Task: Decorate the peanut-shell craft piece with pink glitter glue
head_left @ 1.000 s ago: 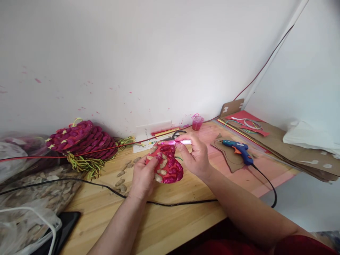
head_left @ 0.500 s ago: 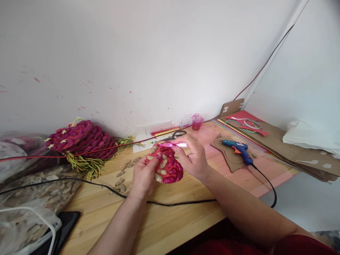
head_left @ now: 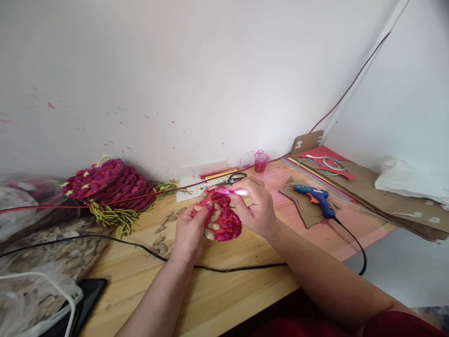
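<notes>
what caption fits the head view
Left hand holds a red craft piece; right hand touches it with a pink-tipped tool.

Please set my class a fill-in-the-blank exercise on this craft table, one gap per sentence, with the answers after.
1. The left hand steadies a shell-covered piece with a ____ backing.
2. The right hand, holding a slim pink tool, is the hand nearer the glue gun, which is ____.
3. The small cup by the wall is ____.
Answers: red; blue; pink.
</notes>
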Tool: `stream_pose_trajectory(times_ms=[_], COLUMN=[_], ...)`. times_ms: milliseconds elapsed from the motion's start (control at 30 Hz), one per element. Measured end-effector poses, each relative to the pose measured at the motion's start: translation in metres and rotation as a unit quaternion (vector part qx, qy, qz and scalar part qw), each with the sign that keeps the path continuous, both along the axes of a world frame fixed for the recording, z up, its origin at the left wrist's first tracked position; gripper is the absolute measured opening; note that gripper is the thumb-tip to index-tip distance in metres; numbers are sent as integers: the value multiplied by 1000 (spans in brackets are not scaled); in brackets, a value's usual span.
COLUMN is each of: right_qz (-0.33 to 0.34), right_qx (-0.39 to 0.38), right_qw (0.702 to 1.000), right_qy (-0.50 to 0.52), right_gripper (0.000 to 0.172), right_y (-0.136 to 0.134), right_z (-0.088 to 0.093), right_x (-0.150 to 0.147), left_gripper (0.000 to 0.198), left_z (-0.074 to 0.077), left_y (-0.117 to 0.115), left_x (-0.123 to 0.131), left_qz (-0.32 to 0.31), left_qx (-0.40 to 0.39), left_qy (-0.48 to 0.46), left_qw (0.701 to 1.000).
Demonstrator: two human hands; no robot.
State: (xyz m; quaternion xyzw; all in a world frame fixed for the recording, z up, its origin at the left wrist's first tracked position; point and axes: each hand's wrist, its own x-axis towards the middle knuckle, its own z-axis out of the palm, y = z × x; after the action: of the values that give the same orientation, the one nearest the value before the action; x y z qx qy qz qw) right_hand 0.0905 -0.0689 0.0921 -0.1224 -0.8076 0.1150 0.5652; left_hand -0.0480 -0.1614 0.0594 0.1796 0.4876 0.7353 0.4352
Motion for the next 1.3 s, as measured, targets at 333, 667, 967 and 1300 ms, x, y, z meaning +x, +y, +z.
stream_pose_trajectory(times_ms=[333, 667, 967, 1300], right_qz=[7, 23, 30, 32], right_qx=[-75, -111, -135, -179], right_qw=[997, 993, 989, 981], right_qy=[30, 37, 52, 70], right_gripper=[3, 4, 5, 8], right_y=[6, 8, 8, 12], right_z=[-2, -6, -7, -9], right_x=[0, 0, 0, -1], left_gripper=[46, 45, 45, 42], left_z=[-11, -11, -9, -10], left_y=[-4, -4, -5, -4], left_x=[-7, -9, -7, -7], left_qz=[7, 12, 8, 17], left_qx=[-35, -32, -37, -42], left_qy=[157, 174, 185, 195], left_qw=[987, 984, 982, 980])
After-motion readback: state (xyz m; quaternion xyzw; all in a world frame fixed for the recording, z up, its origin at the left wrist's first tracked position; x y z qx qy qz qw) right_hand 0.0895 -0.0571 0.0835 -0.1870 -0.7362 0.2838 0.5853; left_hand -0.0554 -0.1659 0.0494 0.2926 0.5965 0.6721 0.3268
